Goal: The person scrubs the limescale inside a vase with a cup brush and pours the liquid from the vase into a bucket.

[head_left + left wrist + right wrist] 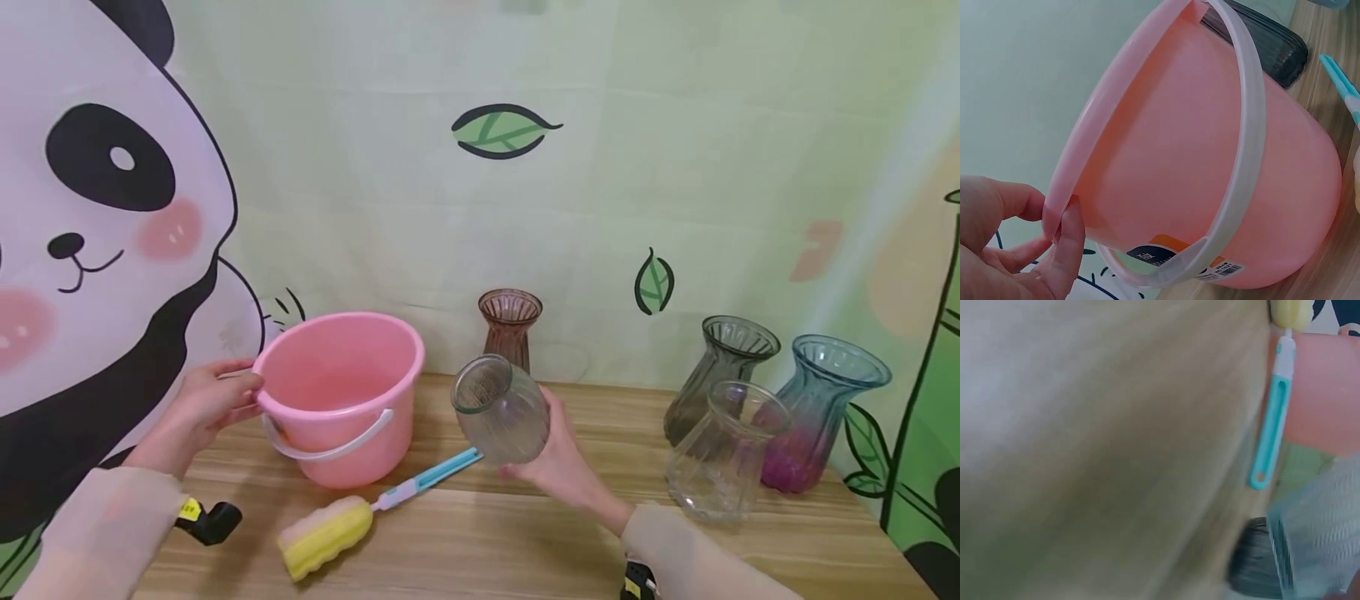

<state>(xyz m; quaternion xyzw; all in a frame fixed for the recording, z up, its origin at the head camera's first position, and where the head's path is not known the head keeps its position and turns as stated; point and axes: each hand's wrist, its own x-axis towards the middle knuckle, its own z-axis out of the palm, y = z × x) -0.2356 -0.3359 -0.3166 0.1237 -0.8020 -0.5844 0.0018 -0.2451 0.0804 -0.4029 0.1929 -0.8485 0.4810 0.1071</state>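
My left hand [206, 408] pinches the left rim of a pink bucket [356, 454] between thumb and fingers. The bucket stands upright on the table with its white handle [1250, 125] hanging down. My right hand [562, 467] grips a greyish, see-through glass vase [513, 421] from its right side, above the table. The vase is tilted, its mouth facing up and left. Below and between the hands lies a sponge bottle brush [326, 533], its yellow and pale head toward the lower left and its blue-and-white handle toward the vase.
Behind the held vase stands a brown glass vase [510, 329]. At the right stand a dark grey vase [697, 392], a clear vase [712, 479] and a blue-to-purple vase [813, 417]. A printed panda cloth [360, 183] hangs behind the wooden table [465, 550]. A sleeve [1097, 450] fills much of the right wrist view.
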